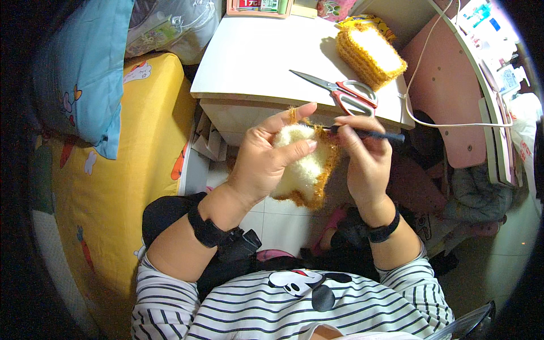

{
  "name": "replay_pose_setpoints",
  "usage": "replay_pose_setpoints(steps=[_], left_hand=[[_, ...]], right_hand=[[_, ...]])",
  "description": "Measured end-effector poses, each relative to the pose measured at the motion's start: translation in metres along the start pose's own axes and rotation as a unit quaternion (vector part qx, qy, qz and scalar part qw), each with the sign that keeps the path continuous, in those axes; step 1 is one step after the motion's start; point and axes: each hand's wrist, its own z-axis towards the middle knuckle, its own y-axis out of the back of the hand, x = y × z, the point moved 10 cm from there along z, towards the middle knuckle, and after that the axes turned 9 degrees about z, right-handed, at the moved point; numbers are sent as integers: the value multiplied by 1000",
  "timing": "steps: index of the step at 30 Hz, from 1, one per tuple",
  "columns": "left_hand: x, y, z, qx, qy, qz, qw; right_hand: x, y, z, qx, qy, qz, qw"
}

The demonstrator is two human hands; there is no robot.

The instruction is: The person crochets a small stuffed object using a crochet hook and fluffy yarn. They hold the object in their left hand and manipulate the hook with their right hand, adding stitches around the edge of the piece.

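Note:
My left hand pinches a fuzzy crocheted piece, cream in the middle with a golden-brown edge. Golden-brown yarn loops around its raised index finger. In my right hand is a crochet hook with a dark handle, its tip at the upper edge of the piece. Beyond the hands, scissors with red and grey handles lie on the white tabletop. A stack of similar crocheted pieces sits at the back right of that top.
The white table bears a pink tray at its far edge. A white cable hangs at the right beside a pink panel. At left are a bed with a yellow cover and a blue pillow.

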Motion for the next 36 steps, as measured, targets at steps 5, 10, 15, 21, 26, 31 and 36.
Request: replay_pose_setpoints(steps=[5,10,15,21,26,31,36], left_hand=[[9,-8,-1,39,46,-119,991],[3,-9,-1,89,88,-200,972],[-4,-14,-1,131,83,-227,961],[-1,-21,-7,130,79,-196,969],[4,-17,-3,82,57,-130,986],[15,-15,0,62,65,-126,988],[4,-5,4,34,52,-35,997]], right_hand=[[44,-57,-26,210,337,-368,841],[46,-24,0,134,157,-67,976],[2,12,12,15,-92,151,984],[-45,3,4,19,-267,356,895],[-19,-4,2,21,-95,152,984],[-13,-14,5,71,-43,88,993],[-25,-5,8,52,-132,225,964]])
